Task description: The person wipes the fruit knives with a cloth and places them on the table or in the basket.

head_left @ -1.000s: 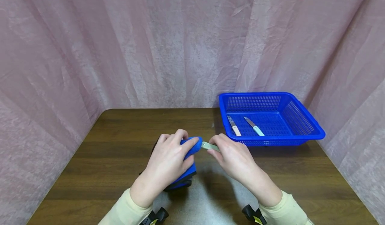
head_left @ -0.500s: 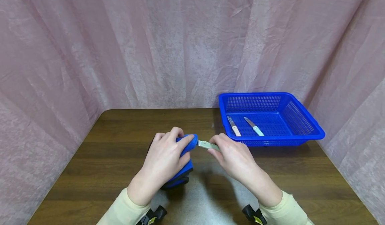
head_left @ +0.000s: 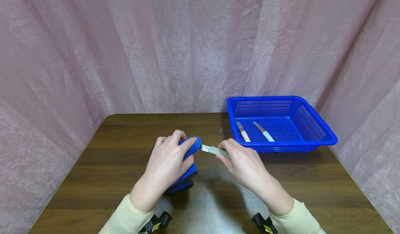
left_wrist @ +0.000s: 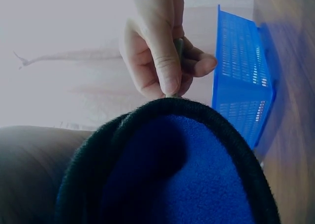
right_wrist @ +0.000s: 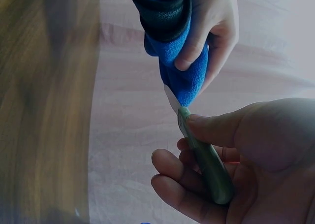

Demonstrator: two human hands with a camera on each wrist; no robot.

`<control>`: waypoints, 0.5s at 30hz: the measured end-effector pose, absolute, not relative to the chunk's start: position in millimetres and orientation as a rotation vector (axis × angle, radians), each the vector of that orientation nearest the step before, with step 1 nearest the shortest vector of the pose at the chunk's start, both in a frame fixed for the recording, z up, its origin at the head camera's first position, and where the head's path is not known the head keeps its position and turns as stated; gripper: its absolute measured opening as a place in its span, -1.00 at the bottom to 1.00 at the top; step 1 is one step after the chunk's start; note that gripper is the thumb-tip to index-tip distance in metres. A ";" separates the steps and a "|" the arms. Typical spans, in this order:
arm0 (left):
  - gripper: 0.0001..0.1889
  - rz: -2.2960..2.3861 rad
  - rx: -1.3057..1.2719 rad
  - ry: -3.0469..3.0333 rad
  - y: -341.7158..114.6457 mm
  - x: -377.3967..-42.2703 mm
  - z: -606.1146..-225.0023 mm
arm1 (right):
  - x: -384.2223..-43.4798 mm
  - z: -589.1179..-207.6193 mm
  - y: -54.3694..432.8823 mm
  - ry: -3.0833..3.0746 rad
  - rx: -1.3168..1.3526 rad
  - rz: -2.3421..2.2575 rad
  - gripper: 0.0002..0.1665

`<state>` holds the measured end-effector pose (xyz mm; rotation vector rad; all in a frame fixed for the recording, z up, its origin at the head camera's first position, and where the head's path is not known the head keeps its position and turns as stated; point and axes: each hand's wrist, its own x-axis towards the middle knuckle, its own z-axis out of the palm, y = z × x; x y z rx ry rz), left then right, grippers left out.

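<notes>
My right hand (head_left: 247,163) grips a small knife by its pale green handle (right_wrist: 209,162), thumb laid along it. The blade (head_left: 205,148) points left, and its far part is hidden in a folded blue cloth (head_left: 191,150) with dark edging. Fingers and thumb of my left hand (head_left: 165,161) pinch that cloth around the blade. In the left wrist view the cloth (left_wrist: 197,160) fills the foreground and hides the blade. In the right wrist view a short stretch of blade (right_wrist: 171,97) shows between cloth and handle.
A blue plastic basket (head_left: 282,143) stands at the right on the wooden table (head_left: 125,130). Inside lie a knife with a pinkish handle (head_left: 245,136) and another with a mint handle (head_left: 268,135). Pink curtains (head_left: 175,53) hang behind the table.
My left hand has slid leftward with the cloth, away from the knife handle, so more of the blade shows. My right hand has stayed nearly still.
</notes>
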<state>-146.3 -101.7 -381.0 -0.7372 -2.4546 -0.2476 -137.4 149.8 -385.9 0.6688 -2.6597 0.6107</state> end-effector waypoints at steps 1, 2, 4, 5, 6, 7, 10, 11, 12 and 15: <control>-0.55 -0.249 -0.735 -2.455 -102.1 -146.8 -380.9 | -137.7 -386.0 149.8 -2.661 0.669 0.612 -0.82; -0.56 -0.251 -0.732 -2.455 -102.6 -147.1 -380.9 | -137.7 -385.8 149.7 -2.662 0.667 0.613 -0.82; -0.55 -0.254 -0.725 -2.458 -103.6 -147.7 -380.6 | -137.9 -385.6 149.7 -2.664 0.667 0.615 -0.82; -0.55 -0.256 -0.721 -2.459 -104.1 -148.0 -380.5 | -138.0 -385.4 149.7 -2.668 0.665 0.616 -0.83; -0.55 -0.257 -0.716 -2.459 -104.7 -148.3 -380.4 | -138.1 -385.2 149.7 -2.671 0.664 0.617 -0.83; -0.55 -0.258 -0.712 -2.461 -105.3 -148.4 -380.2 | -138.2 -385.1 149.7 -2.675 0.663 0.618 -0.83; -0.55 -0.261 -0.702 -2.463 -107.0 -148.9 -380.0 | -138.3 -385.0 149.7 -2.685 0.659 0.621 -0.83; -0.55 -0.262 -0.700 -2.463 -107.4 -149.0 -379.8 | -138.4 -385.1 149.8 -2.688 0.658 0.621 -0.83; -0.55 -0.264 -0.699 -2.461 -107.8 -149.1 -379.8 | -138.3 -385.1 149.9 -2.689 0.659 0.620 -0.83; -0.56 -0.262 -0.695 -2.464 -108.7 -149.7 -379.5 | -138.2 -385.1 150.0 -2.690 0.659 0.621 -0.83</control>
